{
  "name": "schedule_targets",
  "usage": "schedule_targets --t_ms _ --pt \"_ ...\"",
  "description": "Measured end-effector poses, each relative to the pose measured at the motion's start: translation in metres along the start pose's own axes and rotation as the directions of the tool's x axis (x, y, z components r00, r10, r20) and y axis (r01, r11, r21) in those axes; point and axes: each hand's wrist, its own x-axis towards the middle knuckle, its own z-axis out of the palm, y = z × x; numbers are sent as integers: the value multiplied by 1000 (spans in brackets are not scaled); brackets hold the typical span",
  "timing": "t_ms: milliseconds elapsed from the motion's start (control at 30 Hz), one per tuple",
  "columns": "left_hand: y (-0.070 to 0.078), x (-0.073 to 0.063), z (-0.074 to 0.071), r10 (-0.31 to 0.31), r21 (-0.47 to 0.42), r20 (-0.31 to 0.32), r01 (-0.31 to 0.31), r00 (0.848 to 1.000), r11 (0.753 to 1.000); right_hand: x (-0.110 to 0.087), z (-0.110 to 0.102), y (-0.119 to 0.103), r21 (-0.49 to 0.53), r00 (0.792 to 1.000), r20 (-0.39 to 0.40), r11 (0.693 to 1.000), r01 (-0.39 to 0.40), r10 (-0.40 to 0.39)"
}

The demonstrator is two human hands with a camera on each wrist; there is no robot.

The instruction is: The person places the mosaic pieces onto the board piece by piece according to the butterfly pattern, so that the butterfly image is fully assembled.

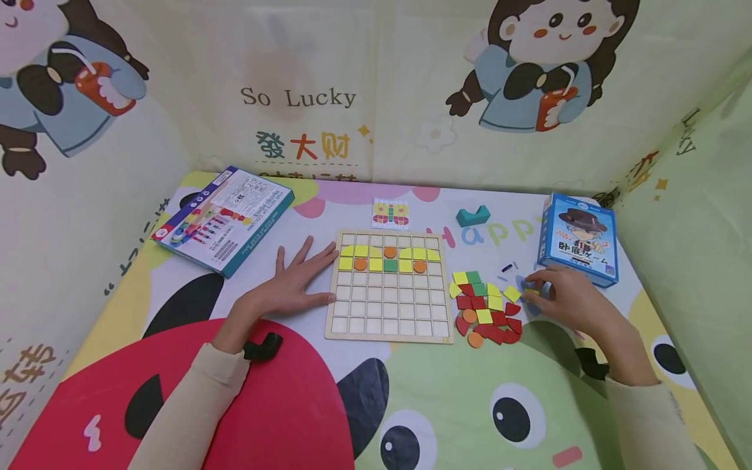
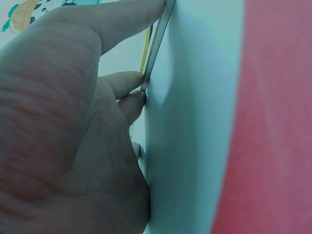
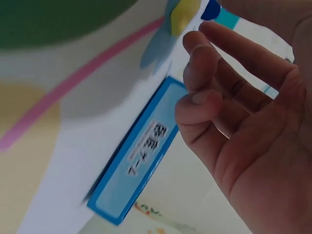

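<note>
My left hand (image 1: 294,284) lies with its fingers spread at the left edge of a wooden grid board (image 1: 388,339). In the left wrist view, its thumb and fingertips touch the board's edge (image 2: 158,44). The upper rows hold yellow tiles, orange discs and a green square (image 1: 390,265). Right of the board, my right hand (image 1: 566,297) reaches down past a loose pile of coloured tiles (image 1: 478,302). Its thumb and index finger pinch a small dark blue piece (image 3: 211,9), mostly hidden in the head view. A yellow tile (image 3: 185,15) lies close by its fingertips.
A butterfly pattern card (image 1: 390,214) lies behind the board, with a teal notched block (image 1: 472,216) to its right. A blue game box (image 1: 578,238) stands just beyond my right hand. A larger flat box (image 1: 226,219) lies at the back left. Small dark sticks (image 1: 507,268) lie above the pile.
</note>
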Motion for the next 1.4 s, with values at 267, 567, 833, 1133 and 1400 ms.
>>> schedule_targets --t_ms 267,567,833,1133,1400 --pt "-1 1 1 3 6 0 -3 1000 1000 -8 -4 13 16 1000 26 1000 9 -9" --pt "0 0 0 3 1 0 -3 1000 1000 -8 1 17 7 1000 17 1000 11 -11" --pt "1 0 -1 6 -1 -2 -6 1000 1000 -7 4 17 -9 1000 0 1000 1 -1" --pt "0 1 -1 5 0 3 -5 1000 1000 -2 1 8 -33 999 -40 999 12 -14" --pt "1 0 0 4 -3 -4 -4 1000 1000 23 0 -29 -27 996 -50 997 70 -71"
